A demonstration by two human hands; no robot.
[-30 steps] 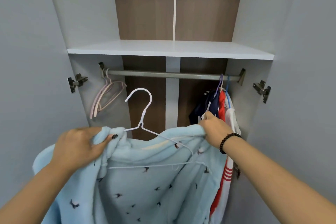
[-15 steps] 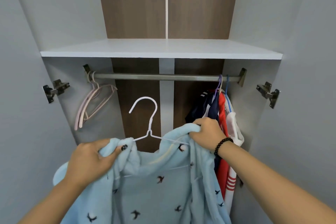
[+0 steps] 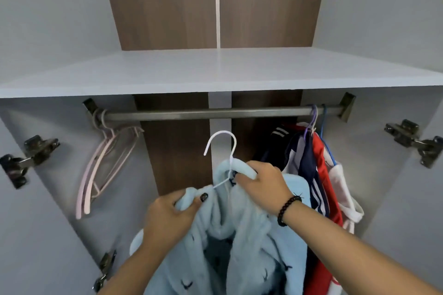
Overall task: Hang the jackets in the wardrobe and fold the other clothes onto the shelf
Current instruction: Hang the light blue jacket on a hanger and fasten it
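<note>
We see the left hand (image 3: 167,215) gripping a bunch of the fluffy light-blue jacket with small dark bird prints (image 3: 249,246), the thumb pressed over the fabric at its left shoulder. The right hand (image 3: 265,185), with a dark beaded bracelet (image 3: 287,209) on the wrist, clutches the jacket's other shoulder just beside the neck of the thin white wire hanger (image 3: 223,151). The hanger sits inside the jacket, and its hook stands free in the air below the grey metal wardrobe rail (image 3: 203,112), not touching it, about midway along the rail's length. The jacket hangs down from both hands toward the bottom edge of the view.

At the rail's left end hang a few empty pale-pink hangers (image 3: 103,167), tilted against the wardrobe's side wall. At the rail's right end hang a navy garment with white stripes (image 3: 309,175), a red garment (image 3: 323,182) and a white one (image 3: 345,189), packed close together on purple and blue hangers, just right of the right hand. Above the rail runs the white wardrobe shelf (image 3: 215,69). Metal door hinges (image 3: 412,139) sit on both side walls.
</note>
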